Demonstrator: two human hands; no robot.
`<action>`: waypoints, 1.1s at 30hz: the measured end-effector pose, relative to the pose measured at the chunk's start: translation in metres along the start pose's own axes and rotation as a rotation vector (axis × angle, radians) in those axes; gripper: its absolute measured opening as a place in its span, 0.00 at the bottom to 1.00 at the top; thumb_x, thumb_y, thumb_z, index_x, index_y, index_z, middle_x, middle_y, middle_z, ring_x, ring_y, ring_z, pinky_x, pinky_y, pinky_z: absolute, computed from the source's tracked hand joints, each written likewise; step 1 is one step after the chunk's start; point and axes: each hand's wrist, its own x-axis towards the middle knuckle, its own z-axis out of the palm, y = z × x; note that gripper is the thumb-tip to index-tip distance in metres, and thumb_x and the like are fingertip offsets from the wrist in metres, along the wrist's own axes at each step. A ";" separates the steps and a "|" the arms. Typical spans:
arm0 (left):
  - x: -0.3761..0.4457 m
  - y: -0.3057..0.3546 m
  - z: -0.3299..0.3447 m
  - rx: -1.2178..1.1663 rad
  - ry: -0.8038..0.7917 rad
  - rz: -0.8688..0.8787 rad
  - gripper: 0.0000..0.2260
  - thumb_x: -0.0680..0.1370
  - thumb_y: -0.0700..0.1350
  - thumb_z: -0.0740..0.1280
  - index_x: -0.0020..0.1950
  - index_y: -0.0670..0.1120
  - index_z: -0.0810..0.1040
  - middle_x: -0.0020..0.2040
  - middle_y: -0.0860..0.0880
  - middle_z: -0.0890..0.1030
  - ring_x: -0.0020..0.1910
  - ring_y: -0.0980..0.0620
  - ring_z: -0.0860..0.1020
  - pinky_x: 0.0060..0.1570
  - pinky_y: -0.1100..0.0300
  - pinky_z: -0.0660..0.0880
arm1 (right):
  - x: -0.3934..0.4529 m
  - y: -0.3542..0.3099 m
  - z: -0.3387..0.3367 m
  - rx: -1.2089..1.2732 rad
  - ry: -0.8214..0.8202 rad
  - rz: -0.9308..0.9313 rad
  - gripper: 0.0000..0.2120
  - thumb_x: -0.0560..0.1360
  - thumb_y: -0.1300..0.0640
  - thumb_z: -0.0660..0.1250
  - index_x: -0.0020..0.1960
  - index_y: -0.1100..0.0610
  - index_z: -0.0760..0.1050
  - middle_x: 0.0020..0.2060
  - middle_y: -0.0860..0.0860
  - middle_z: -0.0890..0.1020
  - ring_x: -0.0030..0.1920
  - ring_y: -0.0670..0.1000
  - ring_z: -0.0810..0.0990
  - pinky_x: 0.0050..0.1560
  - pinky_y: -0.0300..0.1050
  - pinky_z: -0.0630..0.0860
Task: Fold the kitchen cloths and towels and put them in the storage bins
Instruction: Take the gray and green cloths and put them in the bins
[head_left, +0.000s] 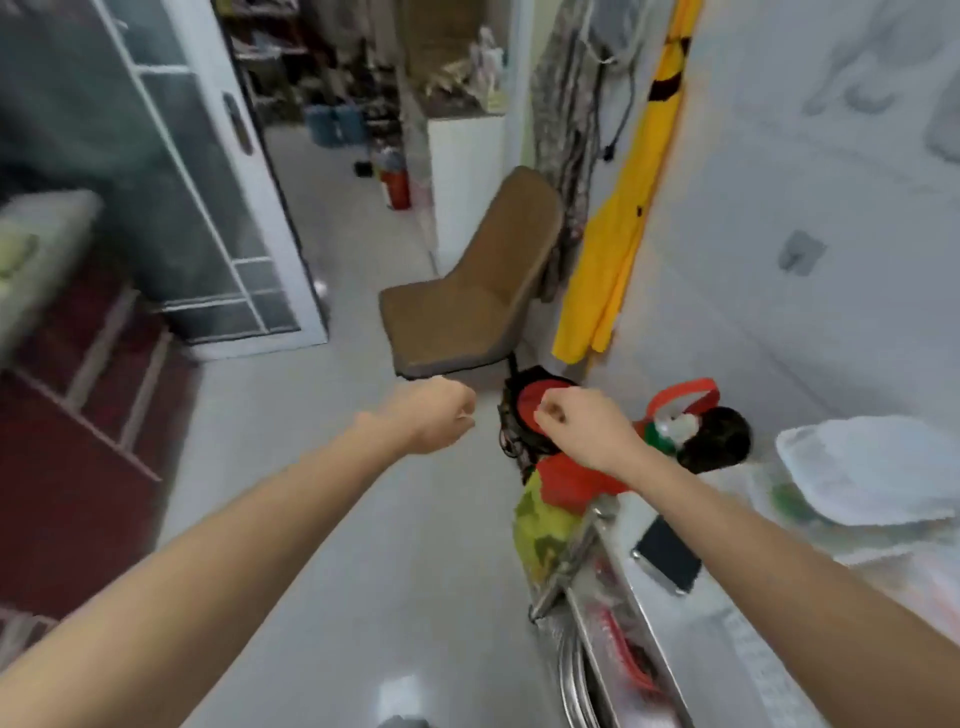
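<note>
Grey floor (332, 519) open, left hand (441, 415) fisted; right hand (576, 426) curled

One head-worn wide-angle view looks forward and down along the floor (322, 519), with both forearms reaching out near the lens.

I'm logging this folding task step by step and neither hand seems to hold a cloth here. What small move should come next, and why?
Probably reach the right hand down to the red cloth just below it. Both it and the left hand are curled and appear to hold nothing, though blur makes that uncertain. The red cloth, heaped with a green patterned cloth beside the counter edge, is the nearest fabric.
</note>
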 end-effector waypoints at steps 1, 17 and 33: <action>-0.026 -0.029 0.006 -0.019 -0.007 -0.084 0.11 0.80 0.49 0.59 0.57 0.47 0.77 0.59 0.46 0.79 0.56 0.44 0.76 0.56 0.52 0.74 | 0.010 -0.030 0.012 -0.003 -0.036 -0.063 0.10 0.77 0.53 0.59 0.42 0.56 0.75 0.41 0.54 0.81 0.45 0.59 0.79 0.40 0.49 0.74; -0.433 -0.373 0.063 -0.152 0.152 -0.949 0.10 0.78 0.51 0.61 0.55 0.50 0.77 0.56 0.50 0.80 0.55 0.46 0.77 0.50 0.53 0.76 | 0.053 -0.517 0.219 -0.098 -0.370 -0.751 0.12 0.78 0.54 0.59 0.51 0.59 0.78 0.48 0.56 0.82 0.50 0.59 0.79 0.48 0.48 0.74; -0.404 -0.637 0.077 -1.369 0.866 -1.437 0.21 0.78 0.51 0.65 0.67 0.42 0.70 0.60 0.47 0.73 0.53 0.48 0.74 0.56 0.54 0.76 | 0.234 -0.741 0.374 0.042 -0.579 -0.703 0.12 0.77 0.54 0.61 0.54 0.61 0.76 0.48 0.54 0.79 0.52 0.55 0.78 0.53 0.46 0.73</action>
